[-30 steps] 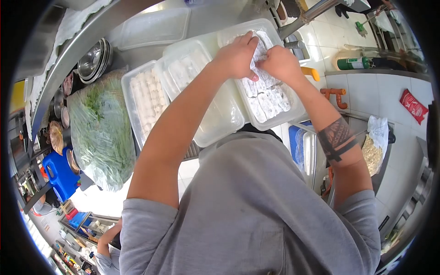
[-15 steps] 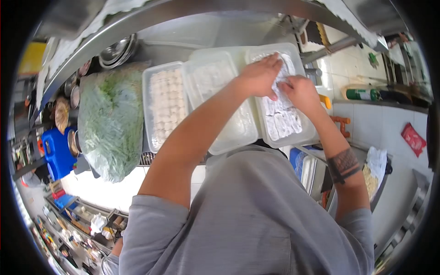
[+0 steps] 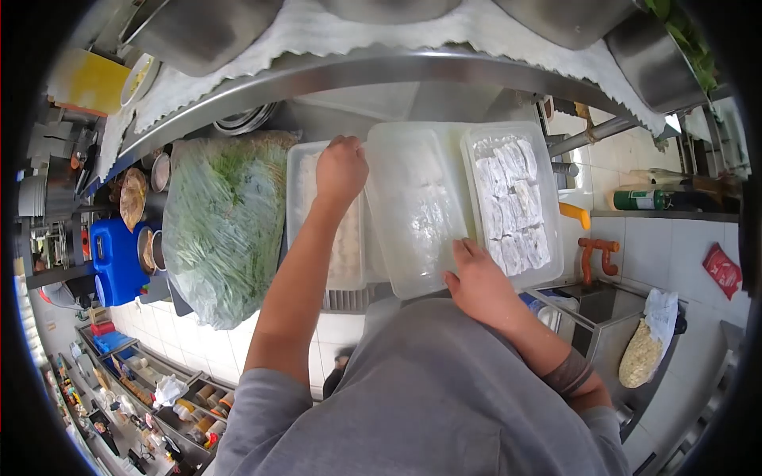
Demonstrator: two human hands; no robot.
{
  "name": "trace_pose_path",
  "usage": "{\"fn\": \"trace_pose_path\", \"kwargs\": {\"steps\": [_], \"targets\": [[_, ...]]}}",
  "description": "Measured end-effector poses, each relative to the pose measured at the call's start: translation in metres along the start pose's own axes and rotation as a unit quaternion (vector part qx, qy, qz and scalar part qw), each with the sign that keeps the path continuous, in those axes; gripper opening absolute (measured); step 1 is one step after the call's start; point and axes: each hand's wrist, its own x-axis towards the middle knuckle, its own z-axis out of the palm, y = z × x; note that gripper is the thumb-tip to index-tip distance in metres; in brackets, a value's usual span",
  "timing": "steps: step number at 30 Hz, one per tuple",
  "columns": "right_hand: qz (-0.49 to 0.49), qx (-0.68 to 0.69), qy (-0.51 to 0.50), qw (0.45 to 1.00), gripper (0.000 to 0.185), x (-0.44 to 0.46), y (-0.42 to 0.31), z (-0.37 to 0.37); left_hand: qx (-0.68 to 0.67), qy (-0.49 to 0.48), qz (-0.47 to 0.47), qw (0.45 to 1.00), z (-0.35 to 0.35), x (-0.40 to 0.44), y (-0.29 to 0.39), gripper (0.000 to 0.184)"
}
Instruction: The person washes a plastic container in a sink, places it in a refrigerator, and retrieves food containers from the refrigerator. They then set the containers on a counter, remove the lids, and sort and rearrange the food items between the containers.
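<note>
My left hand (image 3: 342,170) is closed at the upper right edge of a plastic tub (image 3: 298,170) of pale rolled pieces; what its fingers grip is hidden. My right hand (image 3: 479,283) touches the lower right edge of a translucent lid (image 3: 413,214), its thumb and fingers apart. The lid lies slightly tilted over the middle tub, and pale shapes show through it. To its right, a tub (image 3: 553,246) holds several white-dusted pieces in rows, untouched by either hand.
A large plastic bag of green herbs (image 3: 226,222) lies left of the tubs. A steel shelf edge (image 3: 381,65) with metal containers crosses above. A blue jug (image 3: 119,258) is at left, a bag of pale pieces (image 3: 641,353) at right.
Both hands have left the white-dusted pieces. My left hand moved left to the pale rolls' tub, my right hand down to the lid's edge. The camera view has shifted too.
</note>
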Motion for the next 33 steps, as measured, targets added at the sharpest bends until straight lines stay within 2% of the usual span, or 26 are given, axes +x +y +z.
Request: {"fn": "trace_pose_path", "kwargs": {"steps": [1, 5, 7, 8, 10, 11, 12, 13, 14, 16, 18, 20, 22, 25, 26, 28, 29, 31, 32, 33], "targets": [[0.028, -0.048, -0.01, 0.998, 0.059, -0.001, -0.004, 0.006, 0.002, -0.031, -0.034, 0.999, -0.003, 0.004, 0.002, 0.012], [0.093, -0.081, -0.013, 0.992, 0.066, -0.002, -0.009, 0.027, -0.095, -0.027, -0.008, 0.995, -0.002, 0.013, -0.004, 0.01], [0.129, -0.169, -0.033, 0.977, 0.066, -0.002, -0.006, 0.038, -0.085, -0.09, -0.018, 0.992, 0.002, 0.015, -0.007, 0.011], [0.139, -0.171, -0.019, 0.975, 0.066, -0.004, -0.003, 0.046, -0.092, -0.09, -0.001, 0.992, 0.007, 0.016, -0.008, 0.011], [0.135, -0.141, 0.061, 0.979, 0.055, -0.01, 0.004, 0.06, -0.109, -0.056, -0.023, 0.992, 0.019, 0.012, -0.009, 0.014], [0.147, -0.141, 0.069, 0.977, 0.055, -0.012, -0.001, 0.06, -0.105, -0.051, -0.024, 0.993, 0.021, 0.009, -0.004, 0.017], [0.183, -0.092, 0.057, 0.977, 0.048, -0.015, -0.008, 0.06, -0.11, -0.058, -0.014, 0.992, 0.024, 0.005, 0.001, 0.017], [0.218, -0.041, 0.045, 0.974, 0.04, -0.019, -0.013, 0.061, -0.121, -0.015, -0.036, 0.992, 0.028, -0.001, 0.006, 0.016], [0.228, -0.04, 0.049, 0.972, 0.04, -0.021, -0.01, 0.066, -0.132, 0.028, -0.058, 0.989, 0.032, -0.003, 0.009, 0.016], [0.269, 0.07, 0.166, 0.946, 0.029, -0.026, 0.003, 0.078, -0.138, 0.028, -0.048, 0.989, 0.036, -0.003, 0.009, 0.017], [0.299, 0.097, 0.177, 0.933, 0.03, -0.028, 0.002, 0.082, -0.139, 0.031, -0.04, 0.989, 0.041, -0.004, 0.003, 0.019], [0.329, 0.128, 0.182, 0.918, 0.031, -0.027, 0.004, 0.09, -0.072, 0.019, 0.014, 0.997, 0.046, -0.004, -0.005, 0.023], [0.345, 0.176, 0.208, 0.898, 0.036, -0.029, 0.01, 0.102, -0.059, 0.023, 0.031, 0.997, 0.048, -0.001, -0.009, 0.024], [0.375, 0.161, 0.197, 0.891, 0.049, -0.023, -0.012, 0.085, -0.053, 0.047, 0.057, 0.996, 0.057, -0.004, -0.012, 0.023], [0.377, 0.145, 0.193, 0.894, 0.053, -0.023, -0.016, 0.083, -0.053, 0.033, 0.053, 0.997, 0.054, -0.004, -0.009, 0.023], [0.384, 0.144, 0.189, 0.892, 0.056, -0.024, -0.019, 0.082, -0.155, 0.036, -0.022, 0.987, 0.049, -0.007, -0.001, 0.023], [0.378, 0.138, 0.196, 0.894, 0.058, -0.023, -0.02, 0.081, -0.157, 0.033, -0.022, 0.987, 0.048, -0.01, -0.003, 0.023], [0.383, 0.14, 0.182, 0.895, 0.059, -0.02, -0.009, 0.098, -0.127, 0.05, 0.006, 0.991, 0.046, -0.005, 0.001, 0.025], [0.393, 0.139, 0.169, 0.893, 0.059, -0.023, -0.001, 0.099, -0.049, 0.051, 0.088, 0.994, 0.063, -0.002, -0.019, 0.027], [0.422, 0.144, 0.116, 0.887, 0.061, -0.021, -0.004, 0.094, 0.022, 0.055, 0.168, 0.984, 0.082, 0.003, -0.038, 0.029]]}}
